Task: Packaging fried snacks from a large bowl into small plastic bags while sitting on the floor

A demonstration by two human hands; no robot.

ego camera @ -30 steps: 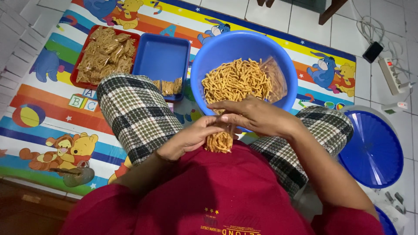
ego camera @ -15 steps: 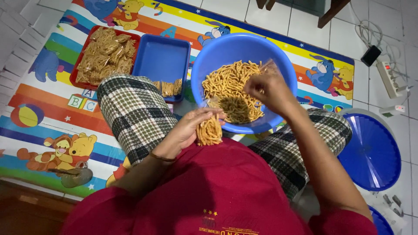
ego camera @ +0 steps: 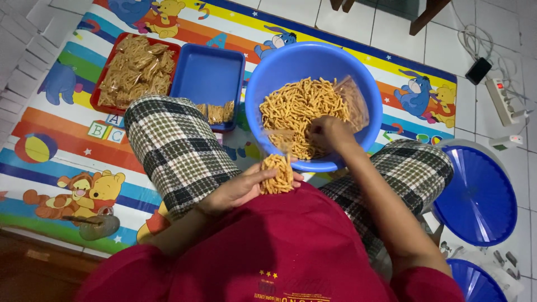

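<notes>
I sit cross-legged in checked trousers on a colourful play mat. My left hand (ego camera: 238, 190) holds a small clear plastic bag (ego camera: 277, 170) partly filled with orange snack sticks, in front of my lap. My right hand (ego camera: 330, 134) reaches into the big blue bowl (ego camera: 268, 72), its fingers closed down in the heap of snack sticks (ego camera: 299, 106). A loose clear plastic bag (ego camera: 353, 100) lies inside the bowl at the right.
A red tray (ego camera: 106, 70) full of packed snack bags and a blue tray (ego camera: 210, 75) holding a few bags lie at the left. Two blue round lids (ego camera: 475, 196) sit at the right on white tiles, beside a power strip (ego camera: 503, 100) and cables.
My right hand left the bag at my lap and went into the bowl, now digging lower among the sticks. My left hand keeps the bag, tilted more upright.
</notes>
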